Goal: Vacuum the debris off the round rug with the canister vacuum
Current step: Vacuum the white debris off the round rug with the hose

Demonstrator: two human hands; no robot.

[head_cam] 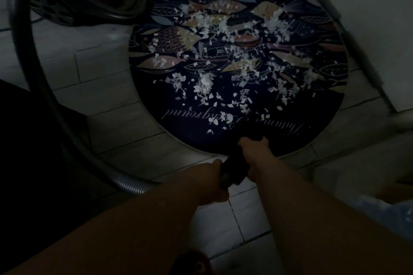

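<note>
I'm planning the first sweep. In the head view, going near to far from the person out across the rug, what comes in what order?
From nearest: left hand gripping the hose → right hand gripping the black tube → script lettering on the round rug → white debris.

Pretty dim room tbh, pale tiled floor with dark grout lines, white wall or door on the right.

Canister vacuum and hose crowd the rug's left.
</note>
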